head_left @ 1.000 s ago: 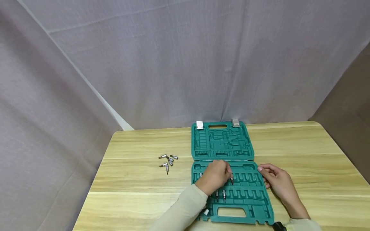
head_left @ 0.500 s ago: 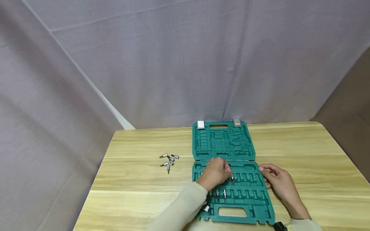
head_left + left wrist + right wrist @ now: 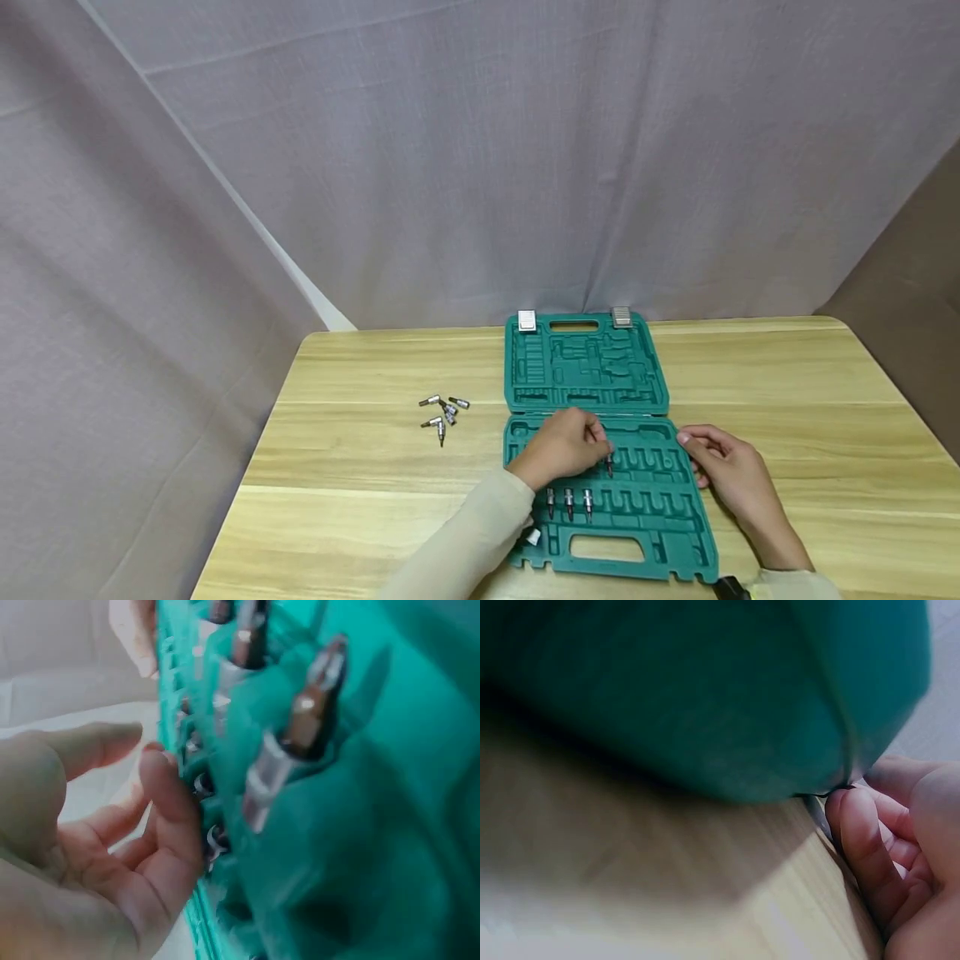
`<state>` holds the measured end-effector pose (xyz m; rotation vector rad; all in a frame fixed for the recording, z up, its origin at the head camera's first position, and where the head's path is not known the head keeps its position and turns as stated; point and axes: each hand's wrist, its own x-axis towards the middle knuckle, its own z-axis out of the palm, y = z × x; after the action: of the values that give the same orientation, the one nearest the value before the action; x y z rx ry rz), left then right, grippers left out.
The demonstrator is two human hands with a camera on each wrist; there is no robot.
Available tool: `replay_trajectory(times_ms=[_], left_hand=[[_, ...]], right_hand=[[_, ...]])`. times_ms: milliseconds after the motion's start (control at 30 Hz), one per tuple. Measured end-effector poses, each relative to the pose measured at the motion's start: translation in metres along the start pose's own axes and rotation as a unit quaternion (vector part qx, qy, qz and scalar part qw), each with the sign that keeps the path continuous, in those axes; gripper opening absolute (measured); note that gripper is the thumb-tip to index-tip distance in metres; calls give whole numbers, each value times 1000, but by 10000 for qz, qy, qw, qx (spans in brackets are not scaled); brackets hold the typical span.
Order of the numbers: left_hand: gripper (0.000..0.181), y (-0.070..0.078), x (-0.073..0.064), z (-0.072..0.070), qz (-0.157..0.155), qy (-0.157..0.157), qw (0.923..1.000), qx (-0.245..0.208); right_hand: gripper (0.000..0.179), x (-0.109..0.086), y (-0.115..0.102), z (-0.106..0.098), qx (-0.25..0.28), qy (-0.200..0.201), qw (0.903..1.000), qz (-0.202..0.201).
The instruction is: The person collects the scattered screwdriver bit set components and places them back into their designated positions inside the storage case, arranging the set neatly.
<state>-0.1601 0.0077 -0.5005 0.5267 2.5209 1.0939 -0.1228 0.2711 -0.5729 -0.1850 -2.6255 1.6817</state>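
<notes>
A green tool case (image 3: 675,533) lies unfolded on the table, with molded slots in its lower half. My left hand (image 3: 564,450) is over the upper slot row, fingertips at a bit socket (image 3: 610,468) seated there. In the left wrist view, those fingers touch the row, thumb and fingertip slightly apart with nothing seen between them. Three bit sockets (image 3: 569,503) show in the lower row; one has a brown bit (image 3: 307,716) in a silver sleeve. My right hand (image 3: 731,475) holds the case's right corner, thumb at the rim. My left hand hides part of the upper row.
Several loose bit sockets (image 3: 442,410) lie in a small cluster on the wooden table (image 3: 352,467), left of the case. The case lid (image 3: 512,367) with two metal latches lies back toward the grey curtain (image 3: 450,167) behind the table.
My left fingertips have shifted slightly right and now cover the top of the upper-row bit socket. The right hand stays at the case corner. The whole view has drifted slightly.
</notes>
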Motion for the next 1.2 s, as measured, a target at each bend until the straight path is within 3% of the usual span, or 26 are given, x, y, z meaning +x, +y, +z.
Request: replay_trajectory(times_ms=[200,567,867,1033,1200], left_hand=[[14,-2,-11,-17,261,-24,9988,-415],[12,-19,-35,-52,301,837,9934,-718],[15,-46,-49,-75,144,1343,9867,-908],[13,-66,-51,-90,45,1894,9793,-712],[13,-84,-49,-101,-289,2434,9689,-352]], right_hand=[[48,-1,0,-2,-6,21,10000,40],[48,0,6,-3,-54,-4,9999,113],[47,0,4,-2,45,-17,9999,103],[47,0,1,-1,12,-2,9999,119],[47,-1,-1,0,70,35,9999,102]])
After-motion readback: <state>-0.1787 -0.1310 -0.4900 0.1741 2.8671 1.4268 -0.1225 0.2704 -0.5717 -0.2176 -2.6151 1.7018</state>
